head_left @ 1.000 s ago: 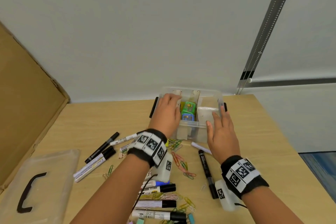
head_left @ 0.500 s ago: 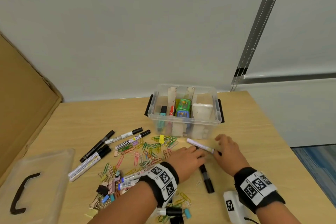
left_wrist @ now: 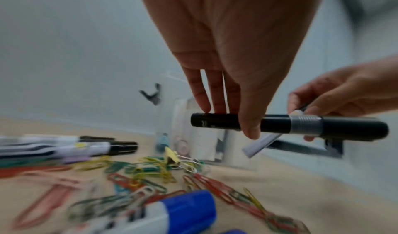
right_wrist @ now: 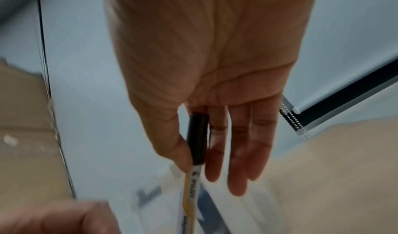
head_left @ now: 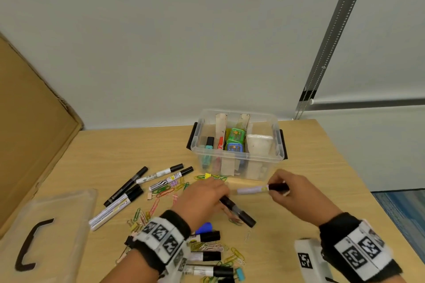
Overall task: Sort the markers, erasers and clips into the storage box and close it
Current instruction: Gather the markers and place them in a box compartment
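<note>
A clear storage box [head_left: 236, 145] stands open at the back of the table, with cardboard dividers, markers, green and blue erasers and a white eraser inside. My left hand [head_left: 202, 197] pinches a thick black marker [head_left: 239, 211] [left_wrist: 288, 127] between thumb and fingers, lifted just off the table. My right hand [head_left: 296, 193] pinches a thin white marker with a black cap [head_left: 262, 189] [right_wrist: 194, 154] in front of the box. More markers [head_left: 158, 173] and coloured paper clips [head_left: 165, 193] lie scattered on the left.
The box's clear lid with a black handle [head_left: 34, 243] lies at the front left. A cardboard sheet [head_left: 30, 135] leans along the left edge. Further markers [head_left: 207, 257] and clips lie near the front edge between my wrists. The table's right edge is close to my right hand.
Both hands came back from the box to the table. The left hand picked up the black marker and the right hand picked up the white marker, both lying flat half a second ago.
</note>
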The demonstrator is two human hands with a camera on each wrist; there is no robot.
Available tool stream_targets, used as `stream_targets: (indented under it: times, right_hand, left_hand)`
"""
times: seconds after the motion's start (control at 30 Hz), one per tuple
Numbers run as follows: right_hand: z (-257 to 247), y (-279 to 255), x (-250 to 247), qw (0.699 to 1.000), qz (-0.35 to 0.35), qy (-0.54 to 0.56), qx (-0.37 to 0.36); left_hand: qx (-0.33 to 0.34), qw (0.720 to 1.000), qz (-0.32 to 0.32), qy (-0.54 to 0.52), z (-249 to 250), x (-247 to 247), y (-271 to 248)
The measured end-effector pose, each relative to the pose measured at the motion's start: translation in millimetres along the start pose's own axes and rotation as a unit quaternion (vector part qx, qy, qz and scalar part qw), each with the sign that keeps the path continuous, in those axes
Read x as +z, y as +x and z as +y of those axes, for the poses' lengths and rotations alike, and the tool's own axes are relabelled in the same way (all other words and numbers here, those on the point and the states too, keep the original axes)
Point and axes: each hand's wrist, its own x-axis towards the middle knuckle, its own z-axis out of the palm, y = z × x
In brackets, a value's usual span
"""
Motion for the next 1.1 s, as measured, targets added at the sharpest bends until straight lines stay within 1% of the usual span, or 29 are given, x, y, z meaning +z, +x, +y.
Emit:
stream_targets:
  times: [0.1, 0.2, 0.27, 0.3, 0.33, 0.37, 0.43, 0.47, 0.53, 0.6, 0.67, 0.7, 0.73, 0.8, 0.9, 0.97, 1.03, 1.1]
  right_hand:
    - [-36, 5, -21, 0.988, 0.031, 0.14, -0.065]
    - [-68, 28, -26, 0.949, 0.088, 0.284, -0.102]
    - [-88, 51, -22, 0.927, 0.152, 0.326, -0.103]
    - [-97, 64, -19, 0.925, 0.18, 0.319, -0.099]
    - [-105, 77, -15, 0.93, 0.199, 0.295, -0.094]
    - [-112, 91, -10, 0.941, 0.209, 0.254, -0.085]
    - [-123, 118, 0, 0.966, 0.207, 0.142, -0.067]
    - [-128, 131, 5, 0.976, 0.195, 0.075, -0.055]
    - [-133, 154, 14, 0.987, 0.152, -0.053, -0.023]
    - [-134, 175, 22, 0.989, 0.082, -0.118, 0.029]
    - [-136, 190, 29, 0.986, 0.006, -0.143, 0.087]
    - [-137, 194, 31, 0.981, -0.018, -0.157, 0.11]
    - [-139, 198, 32, 0.976, -0.024, -0.176, 0.125]
    - [-141, 200, 30, 0.971, -0.003, -0.203, 0.126]
    - [-136, 184, 14, 0.982, 0.014, -0.171, 0.082]
    - [-121, 163, 3, 0.988, 0.015, -0.144, 0.052]
    - [-99, 135, -2, 0.99, 0.023, -0.132, 0.045]
    - [-73, 107, -1, 0.982, 0.046, -0.172, 0.059]
  left_hand:
    - [-0.083, 0.994, 0.052, -0.056, -22, -14, -27]
    - [-0.151, 0.981, 0.077, -0.096, -46, -19, -45]
    - [-0.175, 0.974, 0.094, -0.106, -59, -21, -53]
    - [-0.183, 0.972, 0.104, -0.106, -63, -23, -56]
    - [-0.189, 0.97, 0.113, -0.104, -67, -25, -58]
    - [-0.193, 0.968, 0.122, -0.102, -70, -27, -60]
    - [-0.197, 0.966, 0.135, -0.095, -73, -29, -64]
    - [-0.198, 0.966, 0.138, -0.093, -73, -30, -66]
    - [-0.205, 0.965, 0.136, -0.094, -75, -32, -69]
    - [-0.209, 0.964, 0.136, -0.097, -77, -32, -73]
    - [-0.217, 0.961, 0.137, -0.104, -80, -32, -77]
    - [-0.22, 0.96, 0.14, -0.105, -81, -32, -79]
    - [-0.222, 0.959, 0.143, -0.105, -81, -33, -80]
    - [-0.226, 0.958, 0.147, -0.103, -81, -35, -83]
    - [-0.232, 0.956, 0.145, -0.104, -79, -36, -87]
    - [-0.233, 0.956, 0.146, -0.103, -77, -34, -88]
    - [-0.232, 0.956, 0.147, -0.103, -73, -34, -85]
    - [-0.23, 0.956, 0.151, -0.098, -66, -35, -75]
